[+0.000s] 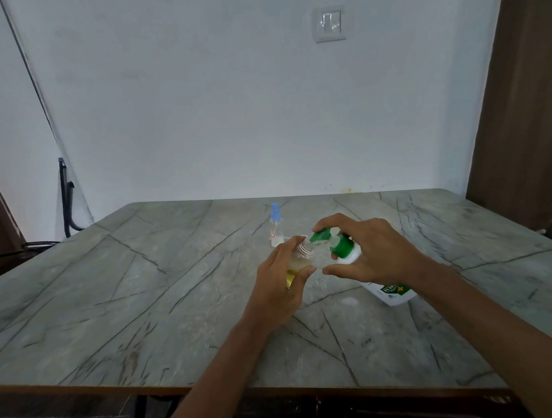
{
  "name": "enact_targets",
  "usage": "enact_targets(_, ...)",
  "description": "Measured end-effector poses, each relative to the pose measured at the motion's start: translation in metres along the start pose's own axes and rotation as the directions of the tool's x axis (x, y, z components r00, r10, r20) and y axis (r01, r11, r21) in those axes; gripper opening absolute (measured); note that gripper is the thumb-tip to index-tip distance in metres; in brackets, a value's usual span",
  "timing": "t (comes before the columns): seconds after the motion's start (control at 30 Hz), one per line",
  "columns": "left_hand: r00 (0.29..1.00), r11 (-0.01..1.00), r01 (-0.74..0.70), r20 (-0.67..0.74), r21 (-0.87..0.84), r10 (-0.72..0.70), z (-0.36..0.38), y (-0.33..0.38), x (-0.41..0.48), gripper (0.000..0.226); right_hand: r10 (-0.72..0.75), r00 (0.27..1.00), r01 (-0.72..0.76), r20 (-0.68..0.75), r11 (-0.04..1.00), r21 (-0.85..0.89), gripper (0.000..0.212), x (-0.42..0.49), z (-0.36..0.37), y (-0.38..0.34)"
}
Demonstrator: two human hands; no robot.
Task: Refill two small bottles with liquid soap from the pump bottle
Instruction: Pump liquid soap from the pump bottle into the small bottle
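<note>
My left hand (280,285) grips a small clear bottle (298,260) with yellow liquid in its lower part; its threaded neck is uncapped. My right hand (371,251) holds the white pump bottle (392,293), tilted to the left, with fingers on the green pump head (322,235). The pump's nozzle sits right at the small bottle's mouth. A second small clear bottle (275,226) with a blue spray cap stands upright on the table just behind my hands.
The grey marble-patterned table (145,295) spreads wide on all sides, its front edge near me. A white wall stands behind it, a wooden panel (524,100) at the right, and dark cables (66,200) at the far left.
</note>
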State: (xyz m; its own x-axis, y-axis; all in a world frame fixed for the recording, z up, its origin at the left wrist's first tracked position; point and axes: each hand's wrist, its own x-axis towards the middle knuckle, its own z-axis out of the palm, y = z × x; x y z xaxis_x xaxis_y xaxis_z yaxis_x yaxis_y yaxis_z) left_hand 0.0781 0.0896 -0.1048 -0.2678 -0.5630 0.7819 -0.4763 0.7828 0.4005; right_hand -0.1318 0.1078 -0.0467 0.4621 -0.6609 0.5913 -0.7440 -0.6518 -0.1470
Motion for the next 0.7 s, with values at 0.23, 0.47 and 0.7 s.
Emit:
enact_targets(0.23, 1.000, 1.000, -0.018, 0.000, 0.014, 0.018, 0.0000, 0.0005, 0.0004, 0.048, 0.019, 1.000, -0.020, 0.009, 0.995, 0.100, 0.065, 0.0034, -0.0014, 0.0019)
enact_targets(0.47, 0.997, 0.999, -0.049, 0.052, 0.012, 0.048, 0.0018, -0.0002, -0.0012, 0.051, 0.047, 0.999, -0.047, 0.003, 0.987, 0.156, 0.055, 0.0041, 0.0021, 0.0069)
enact_targets(0.7, 1.000, 0.999, -0.024, 0.001, 0.023, 0.024, 0.0002, 0.0012, -0.0003, 0.049, -0.019, 1.000, 0.020, -0.017, 0.996, 0.083, 0.059, 0.0008, -0.0010, 0.0012)
